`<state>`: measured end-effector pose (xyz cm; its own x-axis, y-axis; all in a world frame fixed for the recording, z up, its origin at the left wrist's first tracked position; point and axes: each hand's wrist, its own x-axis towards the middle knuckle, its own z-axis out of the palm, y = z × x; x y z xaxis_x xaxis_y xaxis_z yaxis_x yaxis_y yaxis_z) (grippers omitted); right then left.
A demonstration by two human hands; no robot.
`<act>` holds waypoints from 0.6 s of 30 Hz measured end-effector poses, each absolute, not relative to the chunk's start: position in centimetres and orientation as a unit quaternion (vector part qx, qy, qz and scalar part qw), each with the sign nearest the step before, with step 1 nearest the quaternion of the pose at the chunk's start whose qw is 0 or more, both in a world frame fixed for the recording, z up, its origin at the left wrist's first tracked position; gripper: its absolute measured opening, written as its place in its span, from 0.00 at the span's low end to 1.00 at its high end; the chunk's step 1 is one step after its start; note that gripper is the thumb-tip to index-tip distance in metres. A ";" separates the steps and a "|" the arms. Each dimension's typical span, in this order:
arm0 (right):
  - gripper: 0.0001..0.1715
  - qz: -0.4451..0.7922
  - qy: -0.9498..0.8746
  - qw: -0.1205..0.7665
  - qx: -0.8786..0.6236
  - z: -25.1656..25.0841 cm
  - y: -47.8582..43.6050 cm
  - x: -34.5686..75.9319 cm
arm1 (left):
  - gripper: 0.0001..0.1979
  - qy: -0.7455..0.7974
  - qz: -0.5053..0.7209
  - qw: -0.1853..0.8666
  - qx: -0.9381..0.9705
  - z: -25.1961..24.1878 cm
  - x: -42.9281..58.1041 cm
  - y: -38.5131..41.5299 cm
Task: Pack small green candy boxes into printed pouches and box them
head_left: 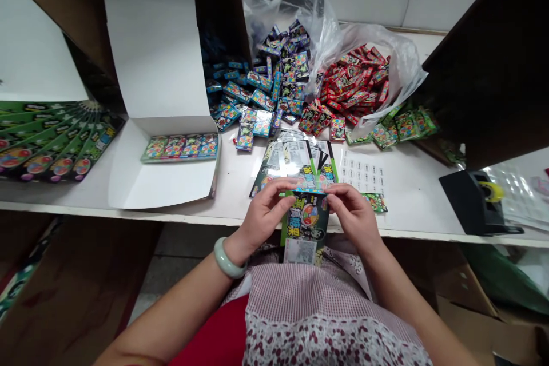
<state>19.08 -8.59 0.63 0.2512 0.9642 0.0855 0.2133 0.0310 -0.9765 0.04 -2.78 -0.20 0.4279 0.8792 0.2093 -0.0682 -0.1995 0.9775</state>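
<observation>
Left hand [261, 218] and right hand [354, 218] half closed, thumbs and forefingers pinching the upper edge of a glossy printed card [305, 229] at the table [412, 200] edge; the even two-handed pinch keeps the thin card square. Small printed packets [351, 86] lie heaped behind, near an open white cardboard carton [158, 63].

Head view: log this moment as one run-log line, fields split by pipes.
left hand: pinching printed card | right hand: pinching same card | nearby: open white carton, blue packet pile, red packet pile
</observation>
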 end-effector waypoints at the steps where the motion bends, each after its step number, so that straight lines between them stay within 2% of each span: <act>1: 0.06 0.373 -0.499 0.517 -0.587 0.9 -8.3 19.4 | 0.04 0.324 0.451 0.541 0.631 0.1 0.3 -2.7; 4: 0.07 0.413 -0.486 0.518 -0.570 1.6 -7.5 20.0 | 0.05 0.357 0.480 0.526 0.605 0.6 1.1 -2.4; 7: 0.12 0.424 -0.504 0.499 -0.563 2.0 -7.2 20.3 | 0.03 0.365 0.479 0.544 0.584 0.6 1.6 -2.3; 11: 0.04 0.384 -0.573 0.471 -0.549 2.6 -7.3 20.3 | 0.09 0.341 0.487 0.583 0.554 0.6 1.5 -2.2; 14: 0.06 0.377 -0.577 0.464 -0.556 3.3 -7.2 20.0 | 0.04 0.331 0.468 0.555 0.603 0.7 1.1 -2.0; 18: 0.08 0.396 -0.549 0.426 -0.600 4.2 -6.8 19.6 | 0.06 0.304 0.457 0.545 0.633 1.5 0.9 -1.7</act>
